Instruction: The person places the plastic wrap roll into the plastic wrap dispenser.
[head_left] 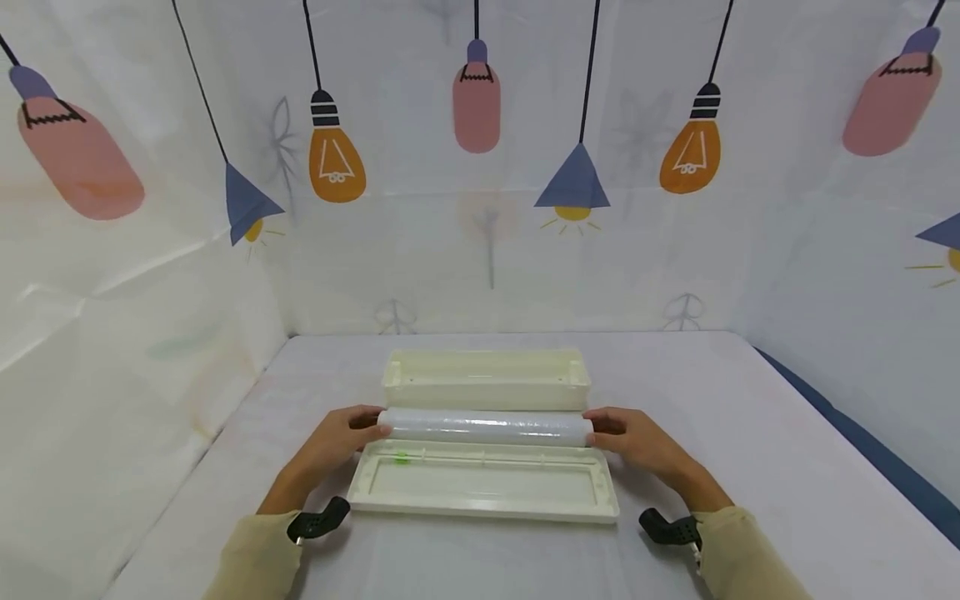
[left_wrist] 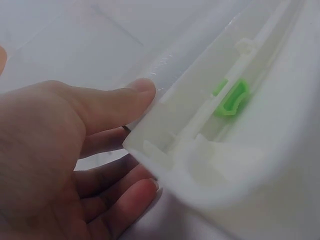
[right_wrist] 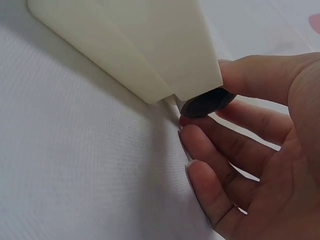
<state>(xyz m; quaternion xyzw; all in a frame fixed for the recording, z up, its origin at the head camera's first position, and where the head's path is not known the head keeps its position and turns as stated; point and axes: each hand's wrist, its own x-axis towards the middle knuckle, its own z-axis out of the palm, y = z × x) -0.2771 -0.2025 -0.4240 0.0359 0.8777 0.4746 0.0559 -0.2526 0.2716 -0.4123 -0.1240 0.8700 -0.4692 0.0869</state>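
Observation:
A shiny roll of plastic wrap (head_left: 486,426) lies sideways between two cream plastic box parts. My left hand (head_left: 352,433) holds its left end, with the thumb (left_wrist: 142,92) on top and the other fingers curled beneath. At the opposite end, my right hand (head_left: 628,435) grips the roll between thumb and fingers; the right wrist view shows the dark round roll end (right_wrist: 207,102) there. Just in front sits the shallow cream lid (head_left: 483,510), its inside facing up. A small green slider (left_wrist: 234,97) sits on the rail along the lid's far side.
The deeper cream box (head_left: 487,395) stands right behind the roll. A white cloth covers the table (head_left: 675,375). White sheets with printed lamps form the back wall (head_left: 487,250) and both sides. Black wrist devices (head_left: 318,520) sit at both sleeves.

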